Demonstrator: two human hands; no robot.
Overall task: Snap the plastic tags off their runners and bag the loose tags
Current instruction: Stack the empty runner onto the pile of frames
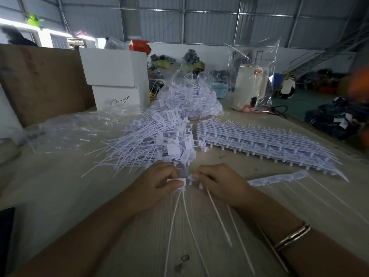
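Head view. The left hand (157,181) pinches a tag (180,181) by its flat white head; the right hand (217,182) grips the runner strip (277,177), which runs off to the right along the table (60,196). Both sit near, at centre. The break is best made by holding close on either side of the joint and bending sharply, so the head snaps cleanly. The tag's long axis runs near to far, head far, thin tail trailing near. Loose tags (155,140) lie heaped beyond; stacked runners (259,140) lie far right.
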